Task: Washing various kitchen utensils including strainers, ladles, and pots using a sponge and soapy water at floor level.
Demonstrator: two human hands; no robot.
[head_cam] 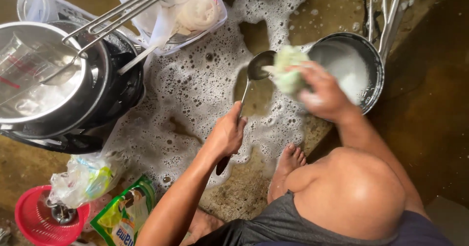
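Note:
I squat over a wet, soapy floor. My left hand (227,134) grips the handle of a metal ladle (255,75), whose bowl points away from me. My right hand (322,93) holds a green soapy sponge (288,70) pressed against the ladle's bowl; the hand is blurred. A dark round pan (373,63) full of white foam lies just right of my right hand. My bare foot (287,170) rests on the floor below the ladle.
Stacked steel pots (44,75) with a measuring cup and long-handled utensils (127,9) stand at the left. A clear tub (195,19) lies at the top. A red strainer (36,221), a plastic bag (83,177) and a green detergent pouch (124,216) lie at the lower left.

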